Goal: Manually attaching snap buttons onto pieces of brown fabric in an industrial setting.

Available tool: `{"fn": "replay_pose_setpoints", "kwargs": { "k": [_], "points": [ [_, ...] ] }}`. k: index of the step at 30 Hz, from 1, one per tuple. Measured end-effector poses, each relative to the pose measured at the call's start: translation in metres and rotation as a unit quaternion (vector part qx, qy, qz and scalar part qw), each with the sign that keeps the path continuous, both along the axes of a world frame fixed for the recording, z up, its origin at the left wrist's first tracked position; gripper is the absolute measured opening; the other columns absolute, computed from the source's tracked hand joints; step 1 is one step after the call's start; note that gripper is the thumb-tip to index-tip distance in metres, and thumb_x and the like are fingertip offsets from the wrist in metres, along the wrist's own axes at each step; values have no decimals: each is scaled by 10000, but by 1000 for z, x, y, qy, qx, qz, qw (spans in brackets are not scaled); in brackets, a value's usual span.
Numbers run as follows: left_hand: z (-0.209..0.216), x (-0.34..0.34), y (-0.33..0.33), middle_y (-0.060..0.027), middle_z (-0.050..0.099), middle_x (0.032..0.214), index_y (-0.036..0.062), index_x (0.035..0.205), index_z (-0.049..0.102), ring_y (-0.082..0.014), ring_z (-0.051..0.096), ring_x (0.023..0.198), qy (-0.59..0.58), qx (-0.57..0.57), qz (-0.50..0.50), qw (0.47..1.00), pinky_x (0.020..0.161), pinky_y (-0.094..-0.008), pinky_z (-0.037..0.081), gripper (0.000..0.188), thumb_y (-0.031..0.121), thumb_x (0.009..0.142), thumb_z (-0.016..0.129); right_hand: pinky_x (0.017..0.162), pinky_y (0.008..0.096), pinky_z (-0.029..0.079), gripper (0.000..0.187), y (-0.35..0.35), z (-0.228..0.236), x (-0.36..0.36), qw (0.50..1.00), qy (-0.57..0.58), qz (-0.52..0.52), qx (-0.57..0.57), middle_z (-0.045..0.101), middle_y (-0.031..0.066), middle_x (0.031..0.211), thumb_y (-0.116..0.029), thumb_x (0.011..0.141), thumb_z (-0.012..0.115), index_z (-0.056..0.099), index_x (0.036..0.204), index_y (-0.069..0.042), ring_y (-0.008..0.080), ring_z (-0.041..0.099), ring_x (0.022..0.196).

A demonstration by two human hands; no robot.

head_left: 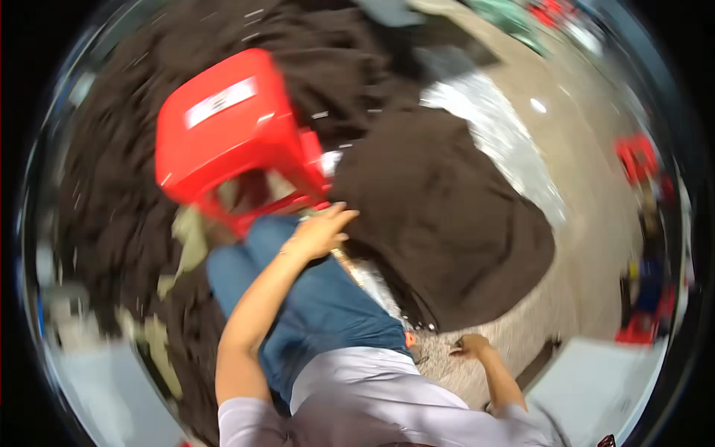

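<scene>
My left hand (pixel 322 232) is over my knee in blue trousers, fingers spread and nothing visible in them. Just beyond it a red plastic stool (pixel 223 138) with a white label on its seat stands on dark brown cloth. To the right of that hand lies a brown fabric piece (pixel 447 216) with a rounded outline. My right hand (pixel 472 346) hangs low at my right side, near the lower edge of this piece. Its fingers are partly bent and smeared by motion, so their grip is unclear.
Heaped brown cloth (pixel 119 171) covers the floor at left and far side. Shiny clear plastic sheeting (pixel 495 123) lies beyond the fabric piece. Pale grey surfaces (pixel 596 380) flank me on both sides. Another red stool (pixel 637 158) is at the far right.
</scene>
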State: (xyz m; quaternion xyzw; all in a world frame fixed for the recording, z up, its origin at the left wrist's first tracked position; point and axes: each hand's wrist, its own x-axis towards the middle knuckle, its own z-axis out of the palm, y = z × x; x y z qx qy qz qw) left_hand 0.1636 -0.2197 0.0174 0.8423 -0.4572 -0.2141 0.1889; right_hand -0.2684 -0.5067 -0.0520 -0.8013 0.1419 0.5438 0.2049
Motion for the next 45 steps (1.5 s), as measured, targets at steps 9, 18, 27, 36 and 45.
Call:
{"fn": "replay_pose_setpoints", "kwargs": {
  "k": [9, 18, 27, 36, 45],
  "points": [
    [48, -144, 168, -149, 538, 1349, 50, 1043, 669, -338, 465, 1306, -187, -230, 430, 853, 1054, -441, 412, 194, 85, 852, 676, 527, 356, 484, 320, 55, 72, 259, 929, -354, 47, 97, 615, 124, 525, -297, 927, 639, 691, 847, 8, 231, 654, 527],
    [27, -353, 293, -154, 689, 947, 32, 932, 695, -312, 669, 855, -152, -114, 840, 508, 764, -369, 530, 94, 71, 863, 645, 582, 241, 433, 196, 232, 97, 365, 832, -407, 43, 374, 573, 28, 660, -119, 990, 527, 672, 1003, 12, 83, 513, 615],
    [-41, -276, 424, -172, 681, 902, 22, 933, 669, -355, 661, 836, -193, -120, 829, 511, 751, -394, 520, 116, 113, 864, 648, 525, 270, 426, 168, 319, 112, 294, 866, -341, 108, 349, 587, 57, 616, -134, 964, 578, 689, 981, -9, 108, 545, 549],
    [-102, -182, 441, -166, 311, 1529, 129, 1379, 443, -343, 245, 1438, 135, 144, 866, 460, 1132, -626, 185, 830, 554, 730, 737, 465, 234, 326, 182, 300, 108, 266, 874, -387, -44, 289, 560, 8, 576, -114, 980, 550, 689, 981, 4, 43, 432, 499],
    [-119, -95, 443, -109, 535, 1309, 93, 1232, 545, -303, 449, 1268, -260, 65, 689, 674, 1075, -518, 329, 436, 157, 821, 672, 478, 246, 368, 185, 290, 115, 296, 892, -352, 24, 283, 585, 25, 595, -139, 979, 567, 695, 986, -5, 55, 477, 513]
  ]
}}
